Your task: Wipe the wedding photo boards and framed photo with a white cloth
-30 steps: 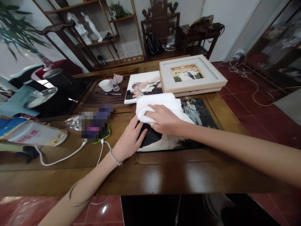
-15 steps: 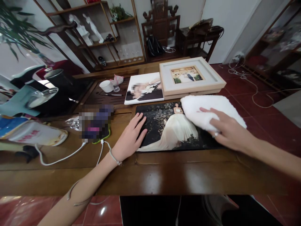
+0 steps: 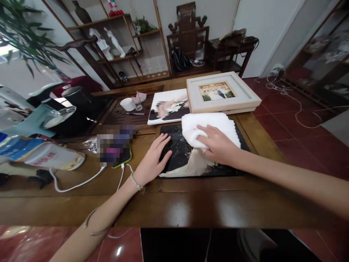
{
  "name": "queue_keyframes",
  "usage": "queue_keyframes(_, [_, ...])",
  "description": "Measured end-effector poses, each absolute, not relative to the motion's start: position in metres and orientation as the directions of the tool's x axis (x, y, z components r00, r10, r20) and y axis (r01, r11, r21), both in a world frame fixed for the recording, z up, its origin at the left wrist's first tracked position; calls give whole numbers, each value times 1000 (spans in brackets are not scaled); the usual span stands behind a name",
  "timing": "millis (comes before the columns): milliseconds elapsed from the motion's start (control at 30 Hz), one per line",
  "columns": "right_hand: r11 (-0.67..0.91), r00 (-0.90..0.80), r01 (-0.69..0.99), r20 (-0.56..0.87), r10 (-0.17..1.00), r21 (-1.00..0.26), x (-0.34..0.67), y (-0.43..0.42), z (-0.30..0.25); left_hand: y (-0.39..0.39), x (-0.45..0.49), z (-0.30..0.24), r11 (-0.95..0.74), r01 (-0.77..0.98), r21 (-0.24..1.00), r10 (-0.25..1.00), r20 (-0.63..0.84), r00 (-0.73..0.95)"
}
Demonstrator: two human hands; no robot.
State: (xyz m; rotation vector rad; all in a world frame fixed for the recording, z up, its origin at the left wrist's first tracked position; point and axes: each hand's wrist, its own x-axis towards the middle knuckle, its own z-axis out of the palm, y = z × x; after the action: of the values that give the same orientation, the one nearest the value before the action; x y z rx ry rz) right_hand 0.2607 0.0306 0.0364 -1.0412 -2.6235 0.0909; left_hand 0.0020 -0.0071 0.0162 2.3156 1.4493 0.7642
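A dark photo panel (image 3: 174,160) showing a pale wedding dress lies flat on the wooden table. My left hand (image 3: 153,160) rests on its left edge, fingers stretched out and spread. In my right hand (image 3: 218,145) is a fluffy white cloth (image 3: 218,122), bunched under the fingers and pressed onto the panel. The cloth covers the panel's upper middle and the figure's upper body. Just behind the panel lie a white-edged photo panel (image 3: 170,105) and a pale wooden picture frame (image 3: 223,105), which sits on top of another frame.
A phone (image 3: 122,158) with white charging cables lies left of my left hand. Further left are a printed packet (image 3: 51,156) and a black pot (image 3: 60,120). A white cup (image 3: 128,104) stands on the dark tea tray (image 3: 110,118). The table's front edge (image 3: 191,222) is near me.
My right hand has slid the white cloth leftward across the panel, covering the figure's upper body and uncovering the panel's right edge. My left hand stays at the left edge. The view shifted slightly.
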Motion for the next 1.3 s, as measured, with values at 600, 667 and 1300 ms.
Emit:
queue_keyframes(600, [800, -723, 577, 355, 593, -164, 350, -30, 25, 5, -11, 46, 344, -225, 912, 932, -360, -33])
queue_keyframes(667, [791, -700, 595, 391, 598, -145, 353, -25, 25, 5, -16, 55, 458, -323, 829, 882, -468, 49])
queue_keyframes(1300, [781, -512, 597, 661, 548, -185, 288, -56, 86, -89, 12, 104, 133, -339, 931, 987, -155, -37])
